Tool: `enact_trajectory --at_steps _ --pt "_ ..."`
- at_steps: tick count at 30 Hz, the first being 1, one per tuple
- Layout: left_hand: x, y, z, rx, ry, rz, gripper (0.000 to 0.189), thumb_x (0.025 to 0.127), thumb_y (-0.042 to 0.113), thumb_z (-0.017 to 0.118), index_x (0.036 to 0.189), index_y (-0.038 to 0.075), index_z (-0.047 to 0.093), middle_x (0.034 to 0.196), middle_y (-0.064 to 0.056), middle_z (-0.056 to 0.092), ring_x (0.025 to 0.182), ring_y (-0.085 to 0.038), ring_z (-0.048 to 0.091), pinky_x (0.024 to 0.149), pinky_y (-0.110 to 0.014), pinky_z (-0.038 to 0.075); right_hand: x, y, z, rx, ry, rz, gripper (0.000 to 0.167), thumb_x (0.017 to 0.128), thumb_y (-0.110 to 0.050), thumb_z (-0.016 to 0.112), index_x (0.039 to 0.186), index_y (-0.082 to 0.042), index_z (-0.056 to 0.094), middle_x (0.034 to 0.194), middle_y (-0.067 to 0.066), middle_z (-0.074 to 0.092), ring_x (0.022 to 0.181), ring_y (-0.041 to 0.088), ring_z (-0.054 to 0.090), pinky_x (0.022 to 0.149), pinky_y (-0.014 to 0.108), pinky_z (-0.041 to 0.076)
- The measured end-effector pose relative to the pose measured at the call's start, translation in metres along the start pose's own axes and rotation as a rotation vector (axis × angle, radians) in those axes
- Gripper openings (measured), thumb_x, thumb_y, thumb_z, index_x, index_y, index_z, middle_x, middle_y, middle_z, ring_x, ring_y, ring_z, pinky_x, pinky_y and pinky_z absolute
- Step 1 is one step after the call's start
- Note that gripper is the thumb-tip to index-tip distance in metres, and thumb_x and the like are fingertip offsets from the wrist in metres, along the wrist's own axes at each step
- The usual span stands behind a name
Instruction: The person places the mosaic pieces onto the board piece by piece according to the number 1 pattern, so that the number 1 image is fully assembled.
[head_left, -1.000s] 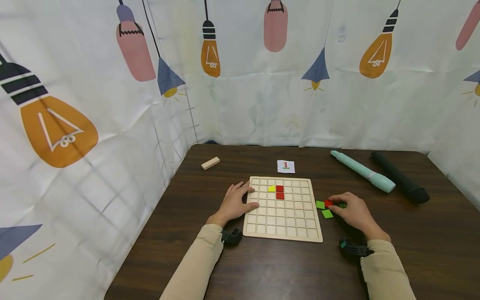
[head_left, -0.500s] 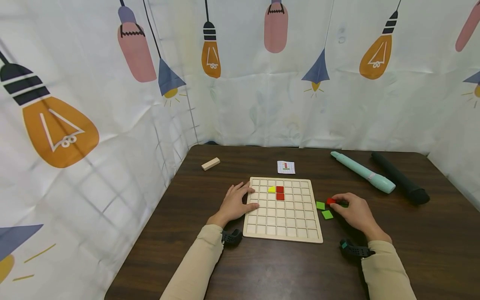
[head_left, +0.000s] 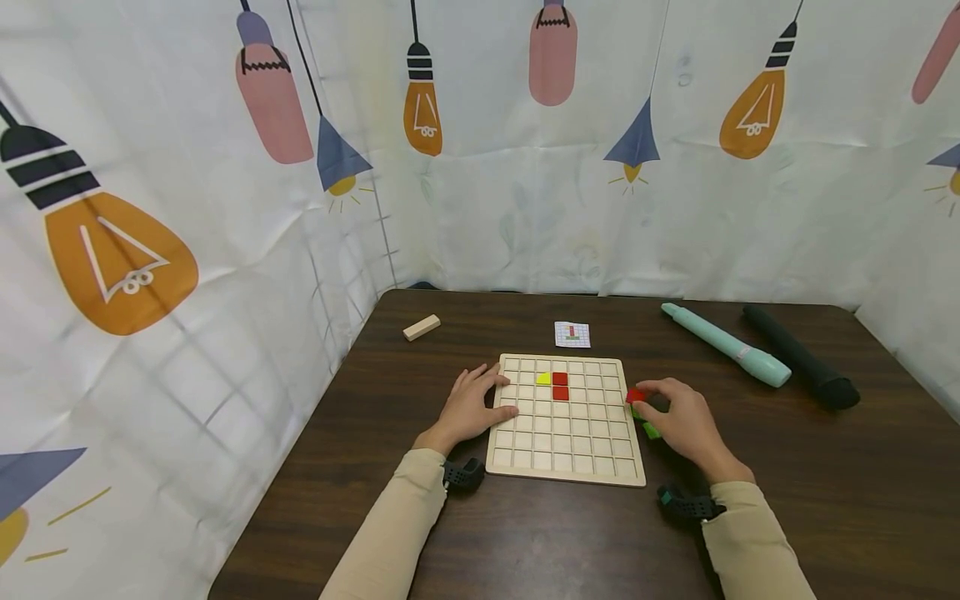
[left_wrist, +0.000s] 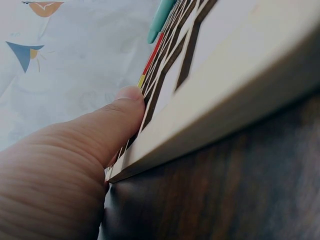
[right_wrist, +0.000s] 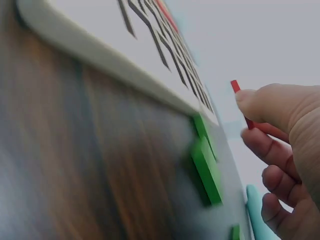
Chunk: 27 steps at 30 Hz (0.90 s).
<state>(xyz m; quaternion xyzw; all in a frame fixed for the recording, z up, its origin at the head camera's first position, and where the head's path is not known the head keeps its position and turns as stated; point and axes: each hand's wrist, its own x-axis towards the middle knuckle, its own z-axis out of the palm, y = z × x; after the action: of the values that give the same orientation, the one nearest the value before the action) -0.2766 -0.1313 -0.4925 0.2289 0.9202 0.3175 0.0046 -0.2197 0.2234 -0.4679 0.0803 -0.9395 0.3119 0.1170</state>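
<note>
In the head view, a pale wooden grid board [head_left: 562,462] lies on the dark table. Its upper cells hold a yellow tile [head_left: 543,379] and two red tiles [head_left: 560,392], one below the other. My left hand [head_left: 467,404] rests on the board's left edge; the left wrist view shows the thumb [left_wrist: 120,107] lying along the top. Between thumb and fingers, my right hand [head_left: 686,421] pinches a red square tile [right_wrist: 235,86], raised near the board's right edge. Green tiles [right_wrist: 207,172] lie beneath that hand, partly hidden by it in the head view.
Behind the board lies a small card [head_left: 572,335] with a coloured grid pattern. A wooden block [head_left: 422,327] sits at the back left. At the back right are a mint-green tapered tube [head_left: 723,343] and a black cylinder [head_left: 798,354]. A lamp-printed curtain [head_left: 510,217] hangs beyond the table.
My right hand has picked the red tile out from among the green ones and carried it left to the board's right edge. The left hand has stayed in place.
</note>
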Motion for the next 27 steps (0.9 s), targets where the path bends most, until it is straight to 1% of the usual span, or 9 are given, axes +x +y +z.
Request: enact_trajectory --at_steps 3,5,12,16,19,23,27 --pt "-0.001 0.000 -0.001 -0.005 -0.002 0.000 0.059 0.088 0.048 0.069 0.136 0.015 0.057 0.158 -0.005 0.031 0.147 -0.028 0.022 0.122 -0.047 0.003 0.002 -0.007 0.008 -0.001 -0.005 -0.017 0.032 0.089 -0.019 0.074 0.116 -0.003 0.070 0.111 0.015 0.066 0.096 0.033 0.059 0.079 0.052 0.050" --pt "-0.001 -0.001 -0.001 -0.002 -0.001 0.000 0.059 0.088 0.048 0.069 0.136 0.015 0.057 0.158 -0.006 0.032 0.147 -0.028 0.022 0.122 -0.048 0.004 0.003 -0.009 0.013 -0.002 -0.009 -0.023 0.030 0.088 -0.019 0.075 0.114 -0.004 0.071 0.111 0.014 0.066 0.095 0.031 0.059 0.079 0.050 0.051" --pt "0.001 -0.002 0.000 0.024 -0.012 -0.022 0.060 0.088 0.049 0.069 0.137 0.017 0.055 0.159 -0.002 0.029 0.148 -0.025 0.021 0.122 -0.044 0.003 0.002 -0.014 0.020 0.024 -0.029 -0.029 0.030 0.087 -0.020 0.076 0.112 -0.004 0.072 0.111 0.011 0.065 0.105 0.034 0.058 0.090 0.055 0.050" --pt "0.002 -0.001 0.001 0.033 -0.008 -0.017 0.059 0.089 0.048 0.069 0.137 0.018 0.056 0.158 -0.002 0.030 0.147 -0.024 0.021 0.122 -0.044 0.003 0.002 -0.018 0.024 0.029 -0.030 -0.044 0.028 0.087 -0.020 0.076 0.110 -0.005 0.072 0.111 0.010 0.066 0.105 0.033 0.058 0.090 0.055 0.050" --pt "0.002 0.000 0.001 0.037 -0.010 -0.017 0.059 0.089 0.049 0.068 0.138 0.018 0.055 0.159 -0.002 0.030 0.147 -0.024 0.021 0.122 -0.043 0.003 0.002 -0.021 0.028 0.040 -0.055 -0.055 0.026 0.086 -0.021 0.076 0.108 -0.008 0.073 0.110 0.008 0.066 0.105 0.031 0.058 0.089 0.054 0.051" --pt "0.001 -0.001 0.001 0.031 -0.007 -0.011 0.059 0.089 0.048 0.068 0.137 0.016 0.056 0.158 -0.003 0.031 0.147 -0.025 0.022 0.122 -0.045 0.004 0.003 -0.027 0.033 0.061 -0.103 -0.062 0.024 0.086 -0.021 0.076 0.108 -0.012 0.073 0.111 0.005 0.065 0.108 0.030 0.057 0.092 0.054 0.050" --pt "0.001 0.000 0.001 0.030 -0.006 -0.015 0.059 0.088 0.049 0.069 0.136 0.017 0.056 0.158 -0.003 0.031 0.147 -0.025 0.022 0.122 -0.045 0.004 0.003 -0.032 0.038 0.085 -0.106 -0.074 0.023 0.086 -0.018 0.077 0.108 -0.012 0.073 0.109 0.004 0.066 0.109 0.030 0.058 0.094 0.053 0.049"
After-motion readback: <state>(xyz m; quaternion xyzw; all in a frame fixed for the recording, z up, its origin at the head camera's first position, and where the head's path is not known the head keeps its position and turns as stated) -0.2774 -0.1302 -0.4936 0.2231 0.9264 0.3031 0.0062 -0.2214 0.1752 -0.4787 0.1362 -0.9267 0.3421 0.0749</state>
